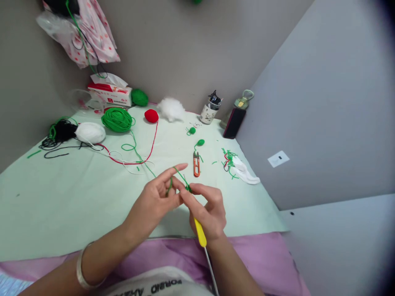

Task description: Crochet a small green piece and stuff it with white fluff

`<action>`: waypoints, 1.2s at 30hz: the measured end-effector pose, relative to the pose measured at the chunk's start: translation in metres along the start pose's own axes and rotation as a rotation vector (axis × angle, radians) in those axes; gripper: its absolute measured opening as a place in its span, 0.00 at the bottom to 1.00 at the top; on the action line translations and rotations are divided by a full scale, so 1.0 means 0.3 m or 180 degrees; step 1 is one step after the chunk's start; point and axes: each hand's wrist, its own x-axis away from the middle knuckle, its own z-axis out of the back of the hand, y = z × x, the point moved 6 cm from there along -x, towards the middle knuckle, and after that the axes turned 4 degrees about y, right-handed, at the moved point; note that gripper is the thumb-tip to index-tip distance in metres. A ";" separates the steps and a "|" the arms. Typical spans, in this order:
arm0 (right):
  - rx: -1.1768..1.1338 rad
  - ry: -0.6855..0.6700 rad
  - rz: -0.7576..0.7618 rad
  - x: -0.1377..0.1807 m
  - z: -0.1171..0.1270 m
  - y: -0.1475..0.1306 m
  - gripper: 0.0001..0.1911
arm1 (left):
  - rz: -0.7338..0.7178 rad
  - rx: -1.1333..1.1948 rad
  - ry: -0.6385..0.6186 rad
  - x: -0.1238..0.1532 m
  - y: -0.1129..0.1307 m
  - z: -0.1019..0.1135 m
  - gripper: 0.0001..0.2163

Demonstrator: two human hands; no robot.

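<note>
My right hand (209, 210) is closed around a crochet hook (200, 233) with a yellow grip, its metal shaft pointing down toward me. At the hook's upper end a small piece of green crochet (188, 188) shows between my fingertips, mostly covered by them. My left hand (160, 192) pinches that piece from the other side. Green yarn (180, 174) runs over its raised index finger and through the other fingers. Just beyond my hands, orange thread snips (196, 164) lie on the pale green tablecloth (92, 205).
Yarn lies toward the back: a green skein (117, 119), a red ball (151, 116), a white ball (90, 132) and black yarn (63, 130). White stuffing (171, 109), a cup of pens (210, 108) and a phone (234, 123) stand near the wall. Green scraps (228, 157) lie right.
</note>
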 end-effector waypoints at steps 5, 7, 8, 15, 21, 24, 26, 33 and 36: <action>-0.1300 0.0353 -0.1317 -0.027 0.016 0.080 0.12 | 0.0576 0.0879 -0.0326 -0.023 -0.015 -0.005 0.21; -0.1917 0.0473 -0.1901 -0.034 0.010 0.108 0.11 | 0.0439 0.0846 -0.0222 -0.029 -0.002 0.006 0.18; -0.2133 0.0478 -0.2059 -0.036 0.003 0.114 0.10 | 0.0385 0.0767 -0.0211 -0.028 0.002 0.007 0.18; -0.1913 0.0125 -0.2057 -0.035 -0.024 0.098 0.10 | 0.0007 0.0152 0.0024 -0.019 -0.004 0.007 0.18; -0.2263 0.0191 -0.2223 -0.031 -0.017 0.111 0.09 | 0.0254 0.0389 -0.0174 -0.025 -0.008 -0.002 0.24; -0.2654 0.0232 -0.2745 -0.020 -0.023 0.148 0.09 | 0.0588 0.0636 -0.0430 -0.023 -0.011 -0.013 0.22; -0.2891 0.0231 -0.3110 -0.012 -0.033 0.168 0.11 | 0.0651 0.0756 -0.0526 -0.020 -0.010 -0.018 0.20; -0.2461 0.0132 -0.2751 -0.008 -0.044 0.143 0.09 | -0.0013 0.0214 -0.0173 -0.011 -0.005 -0.008 0.16; -0.2127 0.0202 -0.2458 -0.007 -0.031 0.127 0.08 | -0.0064 0.0046 -0.0211 -0.007 -0.008 -0.008 0.15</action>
